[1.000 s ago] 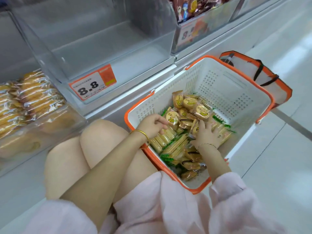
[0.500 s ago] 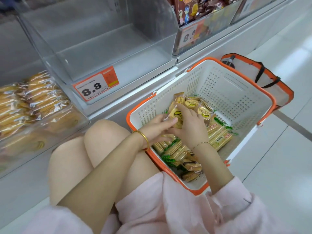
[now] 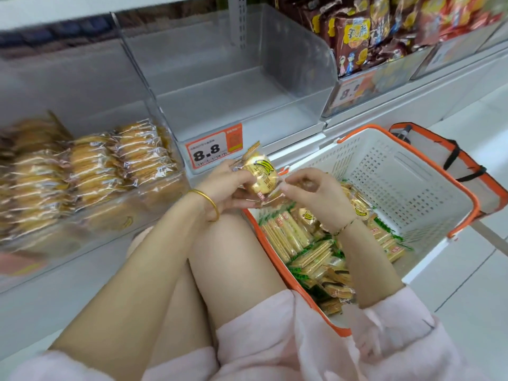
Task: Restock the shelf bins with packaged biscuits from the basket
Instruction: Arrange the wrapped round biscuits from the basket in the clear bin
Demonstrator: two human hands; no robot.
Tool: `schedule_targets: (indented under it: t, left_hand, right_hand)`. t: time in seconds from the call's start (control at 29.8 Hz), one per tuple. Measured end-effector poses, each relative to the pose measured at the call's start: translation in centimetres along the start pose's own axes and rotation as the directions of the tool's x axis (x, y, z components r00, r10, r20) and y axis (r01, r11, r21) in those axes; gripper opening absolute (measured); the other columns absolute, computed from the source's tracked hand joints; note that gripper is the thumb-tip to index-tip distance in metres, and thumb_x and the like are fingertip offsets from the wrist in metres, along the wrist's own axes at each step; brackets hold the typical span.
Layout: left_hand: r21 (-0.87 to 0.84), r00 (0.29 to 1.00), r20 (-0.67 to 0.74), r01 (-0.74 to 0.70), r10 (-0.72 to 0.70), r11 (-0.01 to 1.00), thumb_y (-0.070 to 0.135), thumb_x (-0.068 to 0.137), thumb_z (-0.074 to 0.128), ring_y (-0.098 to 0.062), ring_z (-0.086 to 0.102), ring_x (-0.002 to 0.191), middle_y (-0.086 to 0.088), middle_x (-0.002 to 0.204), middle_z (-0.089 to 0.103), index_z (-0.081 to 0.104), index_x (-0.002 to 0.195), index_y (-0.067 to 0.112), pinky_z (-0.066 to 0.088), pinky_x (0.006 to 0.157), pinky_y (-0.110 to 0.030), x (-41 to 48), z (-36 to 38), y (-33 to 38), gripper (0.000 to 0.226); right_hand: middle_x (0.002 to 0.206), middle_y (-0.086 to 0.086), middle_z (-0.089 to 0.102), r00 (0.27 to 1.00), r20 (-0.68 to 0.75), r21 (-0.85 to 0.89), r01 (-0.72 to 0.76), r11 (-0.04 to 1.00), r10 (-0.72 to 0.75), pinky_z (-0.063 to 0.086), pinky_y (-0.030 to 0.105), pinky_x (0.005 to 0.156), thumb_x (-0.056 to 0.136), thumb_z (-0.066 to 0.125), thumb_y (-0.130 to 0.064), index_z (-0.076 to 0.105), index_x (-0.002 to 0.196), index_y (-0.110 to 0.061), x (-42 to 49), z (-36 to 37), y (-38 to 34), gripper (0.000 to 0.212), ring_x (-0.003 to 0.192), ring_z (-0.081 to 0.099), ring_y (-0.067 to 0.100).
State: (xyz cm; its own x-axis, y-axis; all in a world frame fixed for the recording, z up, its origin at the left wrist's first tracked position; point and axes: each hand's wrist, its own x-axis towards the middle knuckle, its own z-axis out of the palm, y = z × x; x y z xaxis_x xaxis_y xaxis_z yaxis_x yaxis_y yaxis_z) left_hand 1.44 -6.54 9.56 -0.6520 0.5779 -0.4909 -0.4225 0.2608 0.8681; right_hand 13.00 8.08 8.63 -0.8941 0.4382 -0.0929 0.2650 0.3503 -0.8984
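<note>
A white basket with an orange rim (image 3: 428, 171) stands on the floor at my right and holds several packaged biscuits (image 3: 305, 243). My left hand (image 3: 222, 188) grips a round yellow biscuit pack with a banana print (image 3: 262, 176), lifted above the basket's near-left corner. My right hand (image 3: 316, 193) pinches the right edge of the same pack's wrapper. Straight ahead sits a clear shelf bin (image 3: 247, 105) with nothing in it and an 8.8 price tag (image 3: 213, 152). The bin at the left (image 3: 82, 171) is stacked with wrapped round biscuits.
A bin of brown snack bags (image 3: 362, 37) sits at the upper right on the shelf. An orange-edged bag (image 3: 467, 166) lies behind the basket. My bare knees (image 3: 220, 257) are between the shelf and the basket. White tiled floor extends to the right.
Both hands have risen out of the basket with a banana-print biscuit pack, moving left toward the shelf. The view has tilted up and left, showing more of the bins.
</note>
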Motion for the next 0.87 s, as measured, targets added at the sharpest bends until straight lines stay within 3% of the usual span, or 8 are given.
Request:
schedule_targets:
  t: [0.1, 0.2, 0.34, 0.47, 0.57, 0.64, 0.74, 0.87]
  left_hand:
    - [0.101, 0.999, 0.006, -0.039, 0.039, 0.994, -0.002, 0.086, 0.052, -0.034, 0.064, 0.082, -0.025, 0.106, 0.062, 0.048, 0.117, 0.010, 0.058, 0.075, -0.046, -1.3, -1.3, 1.3, 0.033]
    - [0.076, 0.998, 0.067, -0.015, 0.010, 0.997, 0.003, 0.091, 0.051, -0.037, 0.063, 0.087, -0.022, 0.101, 0.057, 0.046, 0.099, 0.013, 0.056, 0.075, -0.050, -2.7, -2.0, 2.2, 0.014]
    - [0.121, 0.992, 0.122, -0.057, 0.042, 0.991, 0.014, 0.092, 0.058, -0.034, 0.067, 0.090, -0.014, 0.102, 0.064, 0.046, 0.106, 0.018, 0.057, 0.076, -0.044, -4.0, -2.4, 2.4, 0.019]
    - [0.124, 0.988, 0.101, -0.130, 0.117, 0.984, 0.009, 0.088, 0.062, -0.024, 0.069, 0.079, -0.012, 0.098, 0.065, 0.046, 0.107, 0.014, 0.060, 0.064, -0.035, -4.7, -3.4, 2.6, 0.026]
    - [0.143, 0.986, 0.076, -0.157, 0.147, 0.977, 0.007, 0.087, 0.062, -0.023, 0.069, 0.079, -0.014, 0.101, 0.065, 0.046, 0.104, 0.014, 0.060, 0.065, -0.036, -5.5, -4.5, 3.6, 0.024]
    - [0.183, 0.983, 0.094, -0.170, 0.155, 0.968, 0.007, 0.087, 0.061, -0.023, 0.069, 0.082, -0.011, 0.100, 0.066, 0.046, 0.105, 0.015, 0.059, 0.068, -0.036, -6.4, -5.3, 4.4, 0.024]
    - [0.277, 0.977, 0.134, -0.196, 0.164, 0.941, 0.009, 0.087, 0.061, -0.024, 0.071, 0.083, -0.013, 0.104, 0.066, 0.046, 0.117, 0.009, 0.060, 0.062, -0.032, -7.9, -7.0, 5.9, 0.033]
    - [0.328, 0.971, 0.153, -0.227, 0.186, 0.917, 0.009, 0.089, 0.056, -0.030, 0.067, 0.093, -0.017, 0.114, 0.064, 0.046, 0.123, 0.005, 0.059, 0.060, -0.027, -10.0, -10.0, 7.7, 0.036]
  right_hand:
    - [0.078, 0.003, 0.060, 0.991, -0.090, 0.023, -0.093, 0.995, 0.095, 0.047, 0.031, 0.061, 0.086, 0.058, -0.048, 0.066, 0.091, -0.007, 0.8, 0.6, -1.1, 0.042, 0.066, 0.054, 0.015]
    - [0.065, 0.007, 0.043, 0.982, -0.122, -0.024, -0.149, 0.989, 0.145, 0.038, 0.031, 0.057, 0.084, 0.049, -0.062, 0.061, 0.086, 0.003, 1.5, 1.5, -2.3, 0.066, 0.058, 0.043, 0.021]
    - [0.072, 0.002, 0.056, 0.972, -0.026, 0.008, -0.235, 0.972, 0.235, 0.045, 0.022, 0.047, 0.087, 0.039, -0.065, 0.060, 0.093, -0.014, 1.6, 2.7, -4.3, 0.055, 0.061, 0.055, 0.015]
    - [0.086, 0.002, 0.062, 0.944, 0.105, 0.319, -0.331, 0.888, 0.314, 0.046, 0.026, 0.052, 0.092, 0.039, -0.056, 0.058, 0.090, -0.022, 1.6, 3.0, -5.5, 0.039, 0.075, 0.058, 0.019]
    - [0.087, 0.011, 0.061, 0.951, 0.258, 0.503, -0.280, 0.818, 0.167, 0.050, 0.026, 0.046, 0.092, 0.053, -0.016, 0.057, 0.101, -0.004, 1.1, 2.5, -5.9, 0.016, 0.066, 0.062, 0.020]
    - [0.082, 0.012, 0.065, 0.942, 0.328, 0.544, -0.249, 0.802, 0.070, 0.053, 0.023, 0.050, 0.086, 0.054, 0.005, 0.054, 0.101, 0.001, 0.6, 2.4, -6.1, 0.015, 0.061, 0.066, 0.017]
    - [0.069, 0.003, 0.068, 0.930, 0.366, 0.563, -0.198, 0.802, -0.027, 0.049, 0.019, 0.051, 0.081, 0.056, 0.009, 0.056, 0.093, -0.007, 0.2, 2.5, -7.1, 0.020, 0.057, 0.063, 0.011]
    - [0.073, 0.003, 0.068, 0.920, 0.372, 0.619, -0.147, 0.771, -0.123, 0.045, 0.022, 0.053, 0.070, 0.062, -0.006, 0.058, 0.093, -0.014, 0.2, 2.9, -9.2, 0.024, 0.060, 0.061, 0.014]
